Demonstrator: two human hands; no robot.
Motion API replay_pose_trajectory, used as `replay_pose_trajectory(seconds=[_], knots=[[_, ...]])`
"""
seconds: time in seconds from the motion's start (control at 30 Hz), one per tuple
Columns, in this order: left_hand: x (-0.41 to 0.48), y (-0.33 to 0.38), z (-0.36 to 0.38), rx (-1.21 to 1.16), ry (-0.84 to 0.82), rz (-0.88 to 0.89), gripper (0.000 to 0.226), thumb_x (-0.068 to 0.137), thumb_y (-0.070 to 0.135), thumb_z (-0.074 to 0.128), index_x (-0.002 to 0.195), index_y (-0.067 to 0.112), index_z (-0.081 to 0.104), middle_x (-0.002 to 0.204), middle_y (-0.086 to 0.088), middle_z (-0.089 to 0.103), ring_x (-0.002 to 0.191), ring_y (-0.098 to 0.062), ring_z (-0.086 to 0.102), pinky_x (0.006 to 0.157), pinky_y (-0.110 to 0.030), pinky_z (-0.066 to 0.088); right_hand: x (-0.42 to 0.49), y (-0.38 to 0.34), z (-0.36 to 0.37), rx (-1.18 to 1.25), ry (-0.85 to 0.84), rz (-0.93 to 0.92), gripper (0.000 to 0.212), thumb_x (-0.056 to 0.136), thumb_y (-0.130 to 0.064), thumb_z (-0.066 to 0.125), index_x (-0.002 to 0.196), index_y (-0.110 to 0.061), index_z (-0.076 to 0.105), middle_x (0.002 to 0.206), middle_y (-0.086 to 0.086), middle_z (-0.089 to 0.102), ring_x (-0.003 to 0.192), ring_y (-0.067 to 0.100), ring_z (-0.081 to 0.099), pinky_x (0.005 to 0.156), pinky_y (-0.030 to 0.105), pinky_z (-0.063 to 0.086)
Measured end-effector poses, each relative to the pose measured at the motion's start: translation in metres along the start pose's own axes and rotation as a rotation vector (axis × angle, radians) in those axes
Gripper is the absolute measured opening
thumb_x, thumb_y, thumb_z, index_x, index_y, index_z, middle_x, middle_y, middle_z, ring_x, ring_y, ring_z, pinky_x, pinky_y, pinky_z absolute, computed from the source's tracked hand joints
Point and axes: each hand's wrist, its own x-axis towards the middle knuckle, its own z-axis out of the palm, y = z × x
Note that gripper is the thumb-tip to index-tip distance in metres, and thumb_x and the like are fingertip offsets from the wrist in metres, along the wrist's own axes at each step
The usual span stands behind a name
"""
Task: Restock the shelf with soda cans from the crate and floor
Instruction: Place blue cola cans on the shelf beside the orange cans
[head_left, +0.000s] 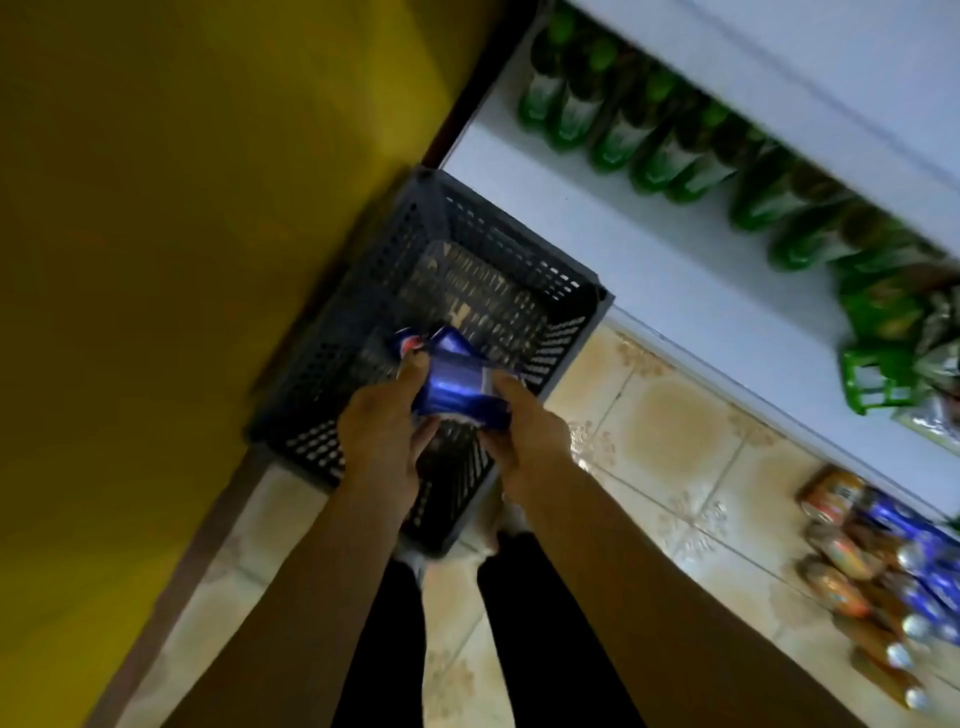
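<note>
Both my hands hold blue soda cans above a dark perforated plastic crate that stands on the tiled floor against a yellow wall. My left hand grips the cans from the left, its thumb on top. My right hand grips them from the right. The crate's inside looks bare below the cans. The white shelf runs along the right, with orange and blue cans packed on its lowest level at the bottom right.
Green bottles line the white shelf's upper level, and green snack packets sit further right. The yellow wall fills the left. Beige floor tiles lie between the crate and the shelf. My legs and feet stand just behind the crate.
</note>
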Motion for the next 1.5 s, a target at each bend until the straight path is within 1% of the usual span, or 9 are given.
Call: replay_pose_trajectory(seconds=[0.27,0.47,0.6,0.73,0.93,1.0,1.1,1.3,1.5], knots=[[-0.214,0.074,-0.039,0.027,-0.200,0.276,0.037,0.086,0.012,0.067,0.065,0.016,0.036,0.079,0.003,0.066,0.090,-0.014,0.067,0.066,-0.027,0.057,-0.229,-0.046,-0.091,0.091,-0.430,-0.082,0.003,0.090,-0.018,0.061,0.092,-0.015,0.061,0.090,0.008,0.062,0.089,0.022,0.061,0.094,0.040,0.050],[-0.286,0.118,-0.075,-0.035,-0.729,0.603,0.042,0.063,0.014,0.086,0.064,0.021,0.044,0.093,0.008,0.071,0.087,-0.008,0.068,0.071,-0.027,0.057,-0.307,-0.045,-0.135,-0.189,-0.708,-0.191,0.074,0.081,-0.077,0.031,0.110,-0.018,0.066,0.096,0.010,0.073,0.087,0.026,0.071,0.077,0.033,0.056],[-0.325,0.151,-0.088,0.046,-1.052,0.676,0.054,0.045,0.029,0.094,0.082,0.021,0.056,0.107,0.004,0.071,0.099,-0.011,0.066,0.075,-0.028,0.057,-0.352,-0.027,-0.156,-0.015,-0.937,-0.245,0.069,0.061,-0.065,0.068,0.107,-0.014,0.072,0.096,0.017,0.072,0.069,0.024,0.073,0.050,0.027,0.057],[-0.357,0.157,-0.092,0.093,-1.290,0.609,0.075,0.056,0.027,0.090,0.120,0.022,0.052,0.121,0.000,0.065,0.110,-0.013,0.061,0.082,-0.026,0.054,-0.391,0.005,-0.177,0.168,-1.009,-0.488,0.077,0.040,-0.045,0.090,0.108,-0.015,0.071,0.096,0.018,0.072,0.077,0.028,0.073,0.051,0.027,0.058],[-0.407,0.096,-0.075,0.065,-0.988,0.388,0.017,0.090,0.026,0.055,0.106,0.021,0.058,0.090,0.002,0.073,0.087,-0.014,0.069,0.077,-0.029,0.054,-0.442,0.048,-0.223,0.288,-0.451,-1.098,0.059,0.053,-0.023,0.078,0.104,-0.014,0.052,0.112,0.010,0.063,0.089,0.028,0.067,0.067,0.040,0.059],[-0.432,0.068,-0.071,0.134,-1.013,0.261,0.025,0.095,0.040,0.047,0.102,0.020,0.062,0.092,-0.003,0.074,0.088,-0.016,0.070,0.079,-0.032,0.054,-0.452,0.064,-0.242,0.225,-0.243,-1.242,0.061,0.059,-0.019,0.081,0.112,-0.018,0.053,0.118,0.006,0.062,0.097,0.023,0.068,0.077,0.047,0.058],[-0.468,0.039,-0.066,0.233,-1.098,0.194,0.048,0.087,0.060,0.042,0.108,0.023,0.064,0.104,-0.007,0.074,0.098,-0.022,0.068,0.083,-0.038,0.053,-0.454,0.086,-0.272,0.108,0.049,-1.475,0.061,0.067,-0.004,0.082,0.115,-0.024,0.049,0.119,-0.003,0.057,0.105,0.013,0.063,0.079,0.034,0.058],[-0.519,-0.006,-0.036,0.599,-1.327,0.305,0.063,0.064,0.058,0.063,0.119,0.028,0.062,0.110,-0.003,0.072,0.097,-0.022,0.070,0.075,-0.038,0.055,-0.412,0.098,-0.333,-0.252,0.804,-1.939,0.054,0.074,-0.025,0.069,0.123,-0.017,0.046,0.132,0.008,0.042,0.127,0.010,0.042,0.096,0.011,0.043],[-0.572,-0.091,0.031,0.645,-1.284,0.482,0.071,0.058,0.037,0.077,0.124,0.029,0.052,0.105,0.001,0.073,0.093,-0.020,0.071,0.073,-0.038,0.058,-0.377,0.075,-0.428,-0.273,1.012,-2.070,0.053,0.077,-0.014,0.074,0.120,-0.014,0.045,0.131,0.015,0.040,0.125,0.024,0.046,0.096,0.028,0.049]])
